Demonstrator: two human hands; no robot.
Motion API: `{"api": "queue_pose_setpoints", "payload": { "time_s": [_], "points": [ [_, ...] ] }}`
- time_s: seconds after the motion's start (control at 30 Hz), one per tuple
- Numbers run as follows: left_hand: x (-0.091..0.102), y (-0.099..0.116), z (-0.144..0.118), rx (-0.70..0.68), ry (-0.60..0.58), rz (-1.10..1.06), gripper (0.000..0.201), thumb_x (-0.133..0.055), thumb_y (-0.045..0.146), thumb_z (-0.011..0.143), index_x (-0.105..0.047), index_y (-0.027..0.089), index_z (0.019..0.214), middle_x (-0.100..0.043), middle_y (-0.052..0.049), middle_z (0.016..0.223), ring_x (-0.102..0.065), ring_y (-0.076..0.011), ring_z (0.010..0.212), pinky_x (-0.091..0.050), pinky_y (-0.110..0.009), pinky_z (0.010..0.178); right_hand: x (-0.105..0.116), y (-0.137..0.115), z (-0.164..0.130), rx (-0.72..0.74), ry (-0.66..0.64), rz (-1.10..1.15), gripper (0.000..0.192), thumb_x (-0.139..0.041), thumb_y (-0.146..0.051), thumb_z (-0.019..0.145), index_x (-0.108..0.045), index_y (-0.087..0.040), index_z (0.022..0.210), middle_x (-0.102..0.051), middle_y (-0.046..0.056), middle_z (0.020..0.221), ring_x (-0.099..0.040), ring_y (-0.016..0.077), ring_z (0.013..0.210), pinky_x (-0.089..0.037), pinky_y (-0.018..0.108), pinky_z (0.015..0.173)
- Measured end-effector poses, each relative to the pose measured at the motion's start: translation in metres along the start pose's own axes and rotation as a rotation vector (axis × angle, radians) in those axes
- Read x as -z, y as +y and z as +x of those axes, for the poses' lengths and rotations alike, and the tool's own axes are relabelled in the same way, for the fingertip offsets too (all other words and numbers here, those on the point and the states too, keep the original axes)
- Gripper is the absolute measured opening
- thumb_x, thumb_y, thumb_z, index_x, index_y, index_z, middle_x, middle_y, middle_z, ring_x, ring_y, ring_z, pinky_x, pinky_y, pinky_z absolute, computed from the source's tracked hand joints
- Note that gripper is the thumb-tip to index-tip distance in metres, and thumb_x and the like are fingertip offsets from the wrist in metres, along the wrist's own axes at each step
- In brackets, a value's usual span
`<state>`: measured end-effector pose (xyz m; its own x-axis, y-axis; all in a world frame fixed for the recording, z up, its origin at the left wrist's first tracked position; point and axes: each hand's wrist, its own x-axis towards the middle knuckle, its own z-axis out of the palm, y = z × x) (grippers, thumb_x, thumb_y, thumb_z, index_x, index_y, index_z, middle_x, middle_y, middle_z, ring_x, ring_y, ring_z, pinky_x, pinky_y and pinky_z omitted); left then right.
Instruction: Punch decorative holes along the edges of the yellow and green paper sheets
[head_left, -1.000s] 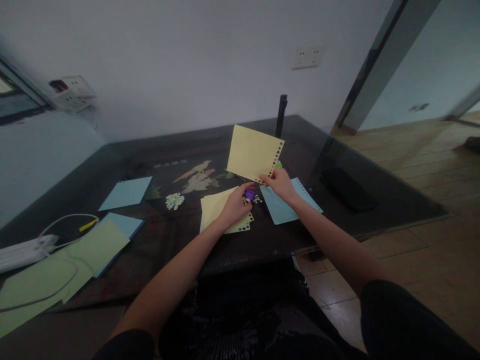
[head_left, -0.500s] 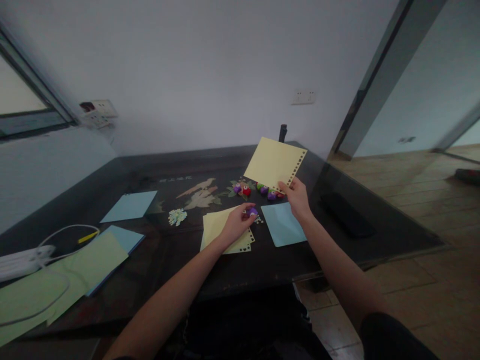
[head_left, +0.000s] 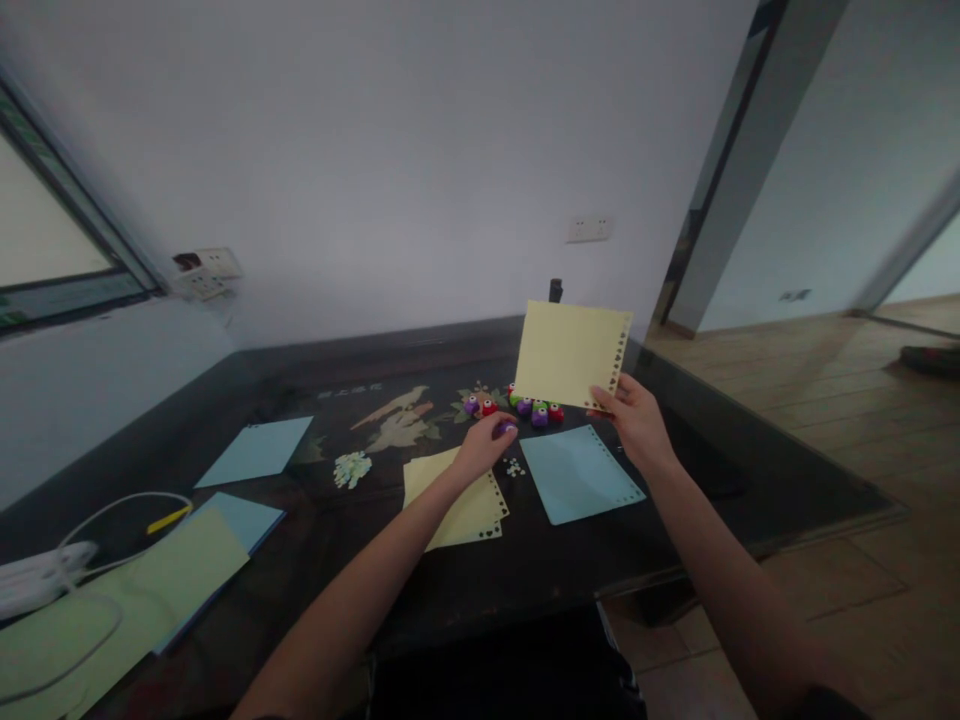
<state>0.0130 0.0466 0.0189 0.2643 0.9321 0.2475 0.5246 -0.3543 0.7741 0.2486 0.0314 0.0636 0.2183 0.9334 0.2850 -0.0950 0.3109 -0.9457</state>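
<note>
Right hand [head_left: 637,420] pinches the punched edge of a yellow paper sheet [head_left: 568,353], raised above the dark table [head_left: 360,560]. Left hand [head_left: 484,446] closes its fingertips on a small purple craft punch [head_left: 508,428], beside a row of coloured punches [head_left: 525,407].

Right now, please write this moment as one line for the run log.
left hand: grips purple punch | right hand: holds up yellow sheet | blue sheet: flat on table | other punches: behind

Dim, soft-focused view with daylight from both sides and wide-angle bending at edges.
</note>
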Motion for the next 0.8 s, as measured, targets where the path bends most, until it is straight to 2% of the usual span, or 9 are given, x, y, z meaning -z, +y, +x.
{"api": "queue_pose_setpoints", "payload": {
  "time_s": [0.13, 0.3, 0.43, 0.53, 0.6, 0.7, 0.8],
  "points": [
    [-0.013, -0.010, 0.033, 0.113, -0.004, -0.015, 0.026, -0.054, 0.029, 0.085, -0.060, 0.014, 0.105, -0.068, -0.007, 0.093, -0.063, -0.0145, 0.067, -0.050, -0.028, 0.071, 0.028, 0.020, -0.015, -0.080, 0.066, 0.009, 0.045, -0.079, -0.039, 0.059, -0.063, -0.019, 0.096, -0.071, 0.005, 0.090, -0.065, 0.0160, 0.067, -0.054, 0.025, 0.053],
    [-0.028, -0.014, 0.056, 0.164, -0.121, 0.102, 0.023, -0.050, 0.028, 0.086, -0.063, 0.012, 0.098, -0.069, -0.009, 0.095, -0.065, -0.0148, 0.063, -0.050, -0.027, 0.069, 0.053, 0.037, -0.035, -0.169, 0.113, 0.003, 0.046, -0.081, -0.039, 0.056, -0.064, -0.018, 0.093, -0.071, 0.005, 0.084, -0.065, 0.0156, 0.066, -0.053, 0.024, 0.053],
    [-0.035, -0.017, 0.069, 0.194, -0.142, 0.153, 0.024, -0.050, 0.030, 0.086, -0.064, 0.012, 0.091, -0.070, -0.008, 0.082, -0.065, -0.0160, 0.061, -0.049, -0.026, 0.064, 0.055, 0.039, -0.041, -0.173, 0.075, -0.020, 0.047, -0.080, -0.041, 0.057, -0.063, -0.017, 0.093, -0.071, 0.006, 0.083, -0.065, 0.0166, 0.066, -0.053, 0.025, 0.053],
    [-0.036, -0.018, 0.080, 0.202, -0.150, 0.205, 0.022, -0.053, 0.030, 0.085, -0.064, 0.013, 0.079, -0.065, -0.005, 0.062, -0.064, -0.0179, 0.060, -0.048, -0.027, 0.064, 0.053, 0.040, -0.041, -0.178, 0.051, -0.034, 0.047, -0.079, -0.042, 0.057, -0.062, -0.016, 0.093, -0.070, 0.005, 0.080, -0.063, 0.0160, 0.063, -0.052, 0.026, 0.053],
    [-0.037, -0.018, 0.085, 0.190, -0.145, 0.236, 0.021, -0.055, 0.028, 0.083, -0.063, 0.013, 0.071, -0.062, -0.004, 0.056, -0.063, -0.0188, 0.061, -0.048, -0.029, 0.066, 0.052, 0.041, -0.041, -0.180, 0.036, -0.056, 0.045, -0.078, -0.042, 0.058, -0.062, -0.017, 0.091, -0.070, 0.004, 0.075, -0.062, 0.0159, 0.060, -0.051, 0.026, 0.052],
    [-0.037, -0.016, 0.085, 0.158, -0.110, 0.266, 0.015, -0.060, 0.026, 0.080, -0.062, 0.013, 0.072, -0.064, -0.006, 0.063, -0.064, -0.0200, 0.066, -0.048, -0.031, 0.071, 0.052, 0.042, -0.042, -0.179, 0.009, -0.087, 0.041, -0.077, -0.043, 0.060, -0.062, -0.018, 0.090, -0.069, 0.003, 0.070, -0.061, 0.0162, 0.057, -0.049, 0.027, 0.050],
    [-0.035, -0.016, 0.077, 0.136, -0.051, 0.273, 0.015, -0.060, 0.027, 0.080, -0.062, 0.013, 0.083, -0.067, -0.009, 0.078, -0.064, -0.0206, 0.074, -0.048, -0.033, 0.075, 0.052, 0.040, -0.043, -0.183, 0.005, -0.101, 0.041, -0.076, -0.043, 0.060, -0.062, -0.018, 0.090, -0.069, 0.004, 0.071, -0.061, 0.0164, 0.057, -0.050, 0.028, 0.052]
  ]
}}
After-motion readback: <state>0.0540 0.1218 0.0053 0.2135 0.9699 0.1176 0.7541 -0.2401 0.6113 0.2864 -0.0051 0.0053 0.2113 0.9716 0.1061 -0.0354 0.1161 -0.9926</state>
